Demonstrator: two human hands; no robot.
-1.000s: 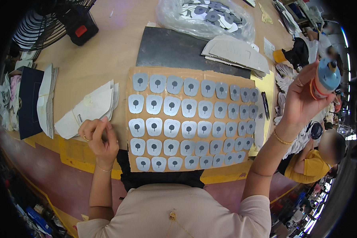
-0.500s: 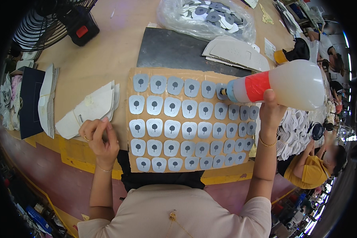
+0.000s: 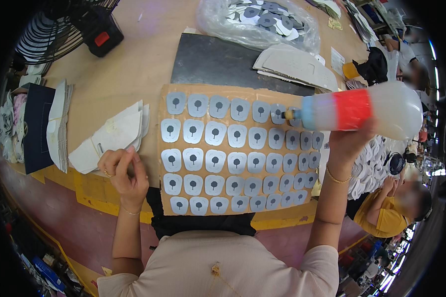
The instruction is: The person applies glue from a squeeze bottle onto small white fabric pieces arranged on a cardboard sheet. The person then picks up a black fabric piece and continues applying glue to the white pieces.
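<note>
In my right hand [image 3: 351,143] is a tilted translucent squeeze bottle [image 3: 396,110] with a red band and pale blue collar. Its dark nozzle tip points left, over the top row of rounded grey pieces [image 3: 237,133]. Each piece bears a dark, tree-shaped mark; I cannot tell whether that is wet liquid or print. The pieces lie in several rows on a brown cardboard sheet [image 3: 243,126]. My left hand [image 3: 126,175] rests left of the sheet, fingers curled in and thumb near the index finger, with nothing visible in them. White cut panels [image 3: 111,136] lie just beyond it.
Behind the cardboard are a dark mat [image 3: 208,62], a stack of light panels [image 3: 297,67] and a clear bag of loose pieces [image 3: 257,29]. A fan [image 3: 59,29] stands far left, near a dark box [image 3: 38,126]. A person in yellow [image 3: 389,213] works at the right.
My right hand has moved the bottle to the right and levelled it, shifting its nozzle along the top row. My left hand stays in place.
</note>
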